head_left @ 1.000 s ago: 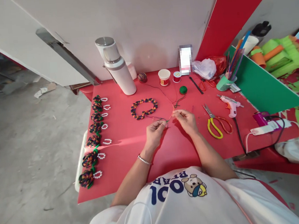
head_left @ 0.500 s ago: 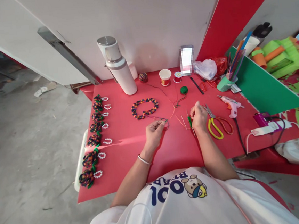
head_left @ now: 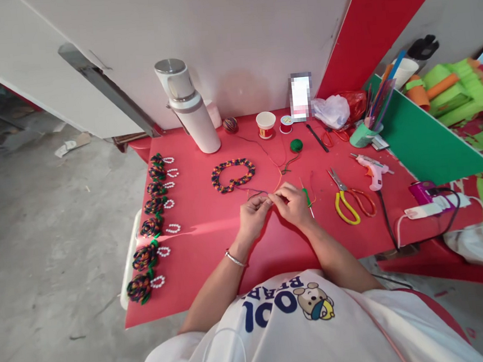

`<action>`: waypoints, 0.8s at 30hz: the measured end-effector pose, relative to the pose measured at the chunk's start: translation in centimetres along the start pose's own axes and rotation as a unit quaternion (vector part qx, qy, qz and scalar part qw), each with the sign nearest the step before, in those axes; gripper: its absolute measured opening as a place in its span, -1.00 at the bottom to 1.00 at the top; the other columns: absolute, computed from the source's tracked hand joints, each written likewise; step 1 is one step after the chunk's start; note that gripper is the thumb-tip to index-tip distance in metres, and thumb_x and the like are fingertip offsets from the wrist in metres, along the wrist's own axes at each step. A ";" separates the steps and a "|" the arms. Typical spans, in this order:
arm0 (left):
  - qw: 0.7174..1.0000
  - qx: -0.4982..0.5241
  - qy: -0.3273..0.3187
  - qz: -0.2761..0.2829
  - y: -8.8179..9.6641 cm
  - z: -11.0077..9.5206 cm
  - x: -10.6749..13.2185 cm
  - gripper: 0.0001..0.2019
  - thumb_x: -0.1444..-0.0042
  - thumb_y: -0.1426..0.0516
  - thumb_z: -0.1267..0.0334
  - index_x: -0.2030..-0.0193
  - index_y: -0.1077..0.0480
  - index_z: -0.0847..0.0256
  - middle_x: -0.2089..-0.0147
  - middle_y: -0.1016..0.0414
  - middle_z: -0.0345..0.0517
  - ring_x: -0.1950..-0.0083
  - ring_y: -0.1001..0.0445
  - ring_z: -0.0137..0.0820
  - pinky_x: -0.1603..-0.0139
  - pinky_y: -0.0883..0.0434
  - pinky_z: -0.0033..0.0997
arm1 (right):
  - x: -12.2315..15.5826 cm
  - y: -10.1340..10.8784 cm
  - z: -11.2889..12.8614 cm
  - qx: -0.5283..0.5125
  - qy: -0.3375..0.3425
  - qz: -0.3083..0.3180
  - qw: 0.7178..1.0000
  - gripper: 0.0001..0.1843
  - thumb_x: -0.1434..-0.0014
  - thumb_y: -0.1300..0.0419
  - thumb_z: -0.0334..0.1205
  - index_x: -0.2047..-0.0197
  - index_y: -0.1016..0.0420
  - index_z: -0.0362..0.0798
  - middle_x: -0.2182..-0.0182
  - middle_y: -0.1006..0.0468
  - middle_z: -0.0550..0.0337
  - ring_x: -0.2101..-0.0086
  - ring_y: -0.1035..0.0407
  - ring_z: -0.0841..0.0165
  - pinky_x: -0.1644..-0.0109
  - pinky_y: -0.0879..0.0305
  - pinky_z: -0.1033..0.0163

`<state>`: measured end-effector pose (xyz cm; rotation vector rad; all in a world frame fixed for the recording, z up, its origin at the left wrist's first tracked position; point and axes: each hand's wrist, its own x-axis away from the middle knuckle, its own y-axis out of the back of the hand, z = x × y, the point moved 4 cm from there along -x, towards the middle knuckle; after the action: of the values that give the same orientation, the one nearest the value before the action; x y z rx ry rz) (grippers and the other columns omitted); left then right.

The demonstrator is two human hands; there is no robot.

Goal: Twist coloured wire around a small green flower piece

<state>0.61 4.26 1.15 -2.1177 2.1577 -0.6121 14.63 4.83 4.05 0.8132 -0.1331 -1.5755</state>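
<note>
My left hand (head_left: 253, 215) and my right hand (head_left: 291, 203) meet over the middle of the red table (head_left: 281, 245), fingertips pinched together on thin coloured threads (head_left: 281, 172) that run back toward a green thread ball (head_left: 296, 146). A green-handled crochet hook (head_left: 307, 198) lies on the table just right of my right hand. A heart-shaped multicoloured crocheted chain (head_left: 232, 175) lies beyond my left hand. A silver bangle sits on my left wrist.
Several crocheted flowers with pearl loops (head_left: 150, 227) line the left edge. A white flask (head_left: 188, 107), paper cup (head_left: 266, 125), red spool (head_left: 286, 124), yellow-handled scissors (head_left: 347, 200), glue gun (head_left: 371, 168), power strip (head_left: 430, 207) and a green board (head_left: 423, 137) stand around.
My right hand went right and set the green crochet hook down, then came back left to meet my left hand on the threads. My left hand stayed nearly still.
</note>
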 end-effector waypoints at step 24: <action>0.999 -0.051 -0.011 0.003 0.6 -0.8 -0.2 -0.70 0.13 -0.42 0.04 0.46 -0.60 0.26 0.50 -0.52 -0.11 0.43 -0.40 -0.44 0.45 -0.31 -0.49 | -0.3 -0.4 -1.4 -0.026 0.031 0.132 0.990 -0.74 -0.45 -0.14 -0.13 0.19 -0.65 0.08 0.25 -0.65 0.14 0.16 -0.49 0.27 -0.01 -0.36 0.18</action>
<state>-0.24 4.67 1.64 -2.1559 2.2283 -0.4864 15.09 5.70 2.89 0.7705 -0.1481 -1.2983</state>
